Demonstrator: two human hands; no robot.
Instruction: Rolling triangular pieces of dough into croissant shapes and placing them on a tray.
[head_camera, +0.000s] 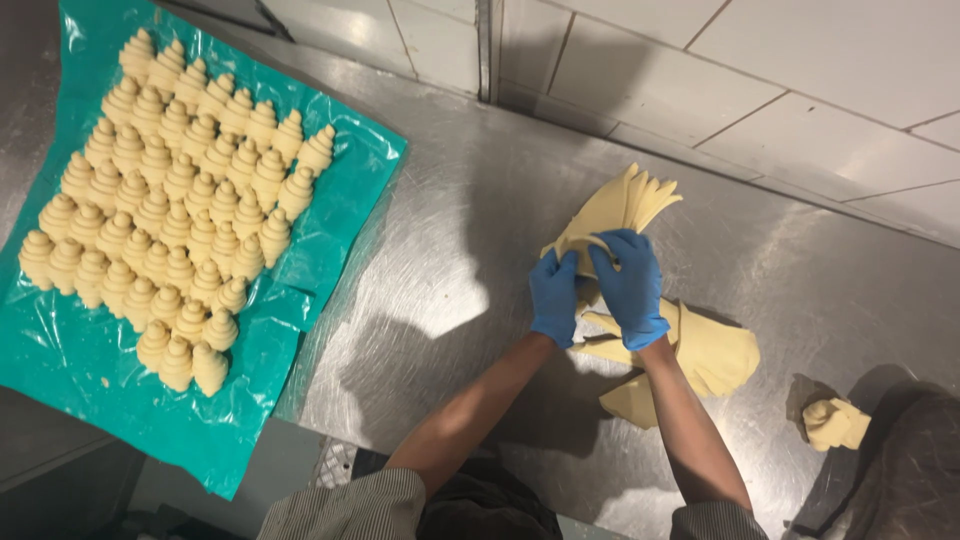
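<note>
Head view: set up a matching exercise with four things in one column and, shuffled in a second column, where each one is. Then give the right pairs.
Things
1. rows of rolled croissants
2. fanned stack of dough triangles
3. single rolled croissant
4. green plastic sheet

Places
A. alone on the steel table, at the far right
B. spread over the table's left end, under the pastries
C. lined up on the green sheet
D. by the tiled wall, pinched by the left hand and right hand, both in blue gloves

Pairs: 1-C, 2-D, 3-A, 4-B
</note>
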